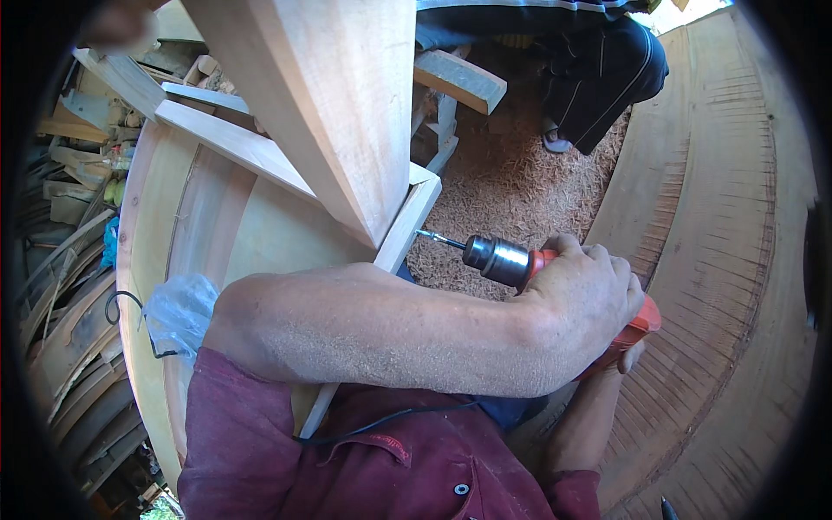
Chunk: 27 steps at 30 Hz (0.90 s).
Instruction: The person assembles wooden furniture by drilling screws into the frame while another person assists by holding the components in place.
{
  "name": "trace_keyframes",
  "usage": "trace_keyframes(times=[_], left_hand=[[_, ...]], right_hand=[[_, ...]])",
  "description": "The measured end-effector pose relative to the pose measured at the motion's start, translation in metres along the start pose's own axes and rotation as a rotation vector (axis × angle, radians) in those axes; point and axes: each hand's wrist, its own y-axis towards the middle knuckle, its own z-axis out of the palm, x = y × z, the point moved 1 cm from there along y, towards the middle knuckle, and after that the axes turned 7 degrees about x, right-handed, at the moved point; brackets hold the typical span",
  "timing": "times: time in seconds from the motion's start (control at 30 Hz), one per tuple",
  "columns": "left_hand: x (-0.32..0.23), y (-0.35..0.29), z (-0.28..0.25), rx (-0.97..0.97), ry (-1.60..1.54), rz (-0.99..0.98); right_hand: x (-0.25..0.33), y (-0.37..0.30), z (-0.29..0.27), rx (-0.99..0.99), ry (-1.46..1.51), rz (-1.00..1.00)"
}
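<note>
An orange power drill (pixel 644 321) with a black and silver chuck lies level in front of me, pointing left. My left arm crosses my chest, and my left hand (pixel 585 286) is closed over the top of the drill body. Lower down, my right hand (pixel 632 356) is wrapped round the drill's rear part, mostly hidden behind it. The drill bit (pixel 440 237) meets the side of a pale wooden strip (pixel 407 221), or comes very near it; how deep it is I cannot tell. A thick squared timber (pixel 347 113) slants down to that strip.
Another person's dark-trousered leg (pixel 602 78) and foot stand beyond, on shaving-covered ground (pixel 520 199). A short wooden block (pixel 461 80) juts out nearby. Curved planking (pixel 702 173) rises at right. Scrap wood (pixel 78 347) and a clear plastic bag (pixel 180 316) are at left.
</note>
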Motion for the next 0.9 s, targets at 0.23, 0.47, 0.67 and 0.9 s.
trace_keyframes(times=[0.23,0.47,0.67,0.9], left_hand=[[0.000,0.002,0.005,-0.011,-0.005,0.015],[0.003,0.003,0.002,-0.054,-0.092,0.001],[-0.001,-0.002,-0.003,-0.045,-0.051,-0.055],[0.000,-0.001,0.007,-0.028,-0.091,-0.103]], right_hand=[[-0.004,-0.003,0.002,0.009,0.006,-0.005],[-0.002,-0.010,0.001,0.011,0.004,0.014],[0.003,-0.006,-0.002,0.017,-0.028,0.013],[-0.006,-0.009,0.001,0.002,-0.081,0.028]])
